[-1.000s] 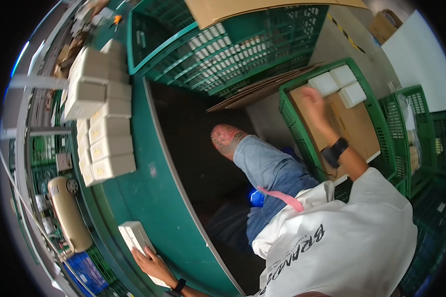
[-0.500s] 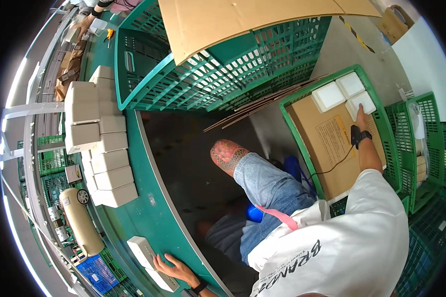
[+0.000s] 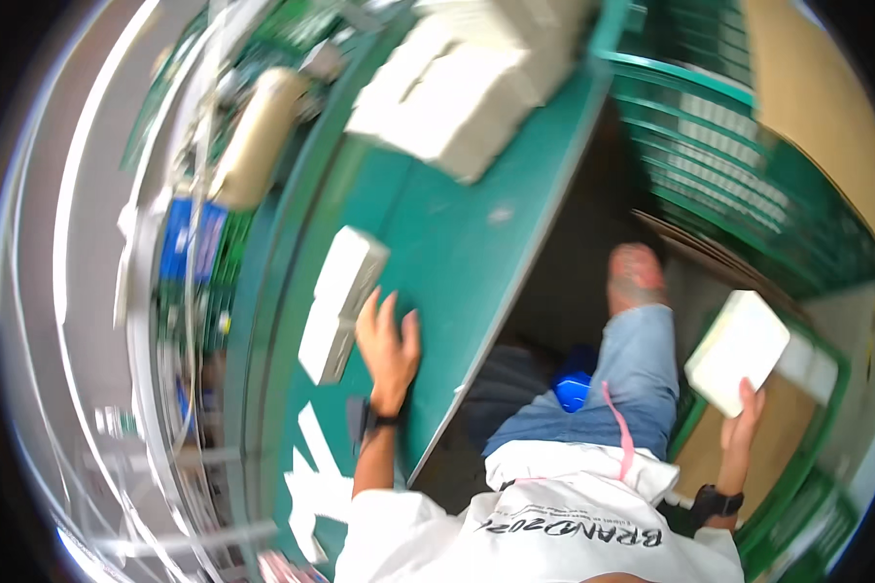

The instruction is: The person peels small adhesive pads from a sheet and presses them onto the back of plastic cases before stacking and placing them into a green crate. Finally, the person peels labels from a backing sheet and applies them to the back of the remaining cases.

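Observation:
My right hand (image 3: 744,416) grips a white box (image 3: 734,352) by its near edge, holding it above the green crate (image 3: 839,361) on the right. My left hand (image 3: 389,352) rests over the green bench (image 3: 452,257), its fingers spread and holding nothing. Its fingertips are beside two white boxes lying end to end, the farther box (image 3: 348,267) and the nearer box (image 3: 325,335). Whether the fingertips touch them I cannot tell. Another white box (image 3: 809,367) is in the crate, partly hidden behind the held one.
A blurred stack of white boxes (image 3: 476,102) stands at the bench's far end. White paper pieces (image 3: 319,481) lie near my left forearm. A large green crate (image 3: 715,146) with cardboard (image 3: 831,107) on top is at the far right. A beige tank (image 3: 260,136) stands beyond the bench.
My right hand has lifted a white box out of the crate's corner and brought it toward me. The view has swung left toward the bench. My left hand remains by the two boxes.

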`<state>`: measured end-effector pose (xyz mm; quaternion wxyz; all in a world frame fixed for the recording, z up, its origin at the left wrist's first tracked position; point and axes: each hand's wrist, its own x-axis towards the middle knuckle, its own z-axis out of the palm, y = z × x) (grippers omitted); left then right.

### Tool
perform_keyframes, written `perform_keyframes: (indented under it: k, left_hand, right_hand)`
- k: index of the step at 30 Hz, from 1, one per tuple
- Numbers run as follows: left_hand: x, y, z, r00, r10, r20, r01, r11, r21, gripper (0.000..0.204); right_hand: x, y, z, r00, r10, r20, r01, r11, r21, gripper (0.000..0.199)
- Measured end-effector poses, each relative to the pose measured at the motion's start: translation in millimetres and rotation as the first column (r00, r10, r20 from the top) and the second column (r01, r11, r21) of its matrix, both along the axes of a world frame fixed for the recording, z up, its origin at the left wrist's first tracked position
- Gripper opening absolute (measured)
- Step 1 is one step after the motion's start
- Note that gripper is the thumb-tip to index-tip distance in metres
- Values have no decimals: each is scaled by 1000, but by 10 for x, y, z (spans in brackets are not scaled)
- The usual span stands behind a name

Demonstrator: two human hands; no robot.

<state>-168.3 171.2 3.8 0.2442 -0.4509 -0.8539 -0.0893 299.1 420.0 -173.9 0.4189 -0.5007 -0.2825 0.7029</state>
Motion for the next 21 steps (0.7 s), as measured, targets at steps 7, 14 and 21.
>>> perform_keyframes:
  k: [7, 14, 21]
  left_hand:
    - [-917, -310, 313, 937, 278, -213, -298, 952, -67, 70]
    - [-1115, -991, 221, 974, 219, -55, -220, 975, -14, 69]
    - [-1109, -1159, 216, 985, 156, -70, -158, 987, -25, 68]
  right_hand:
    - [-2772, -217, 1851, 765, 447, 464, -512, -16, 859, 65]
    - [-4847, -112, 1941, 847, 138, 512, -301, -671, 678, 59]
    - [-5308, -274, 1690, 839, -9, 543, -341, -787, 514, 45]
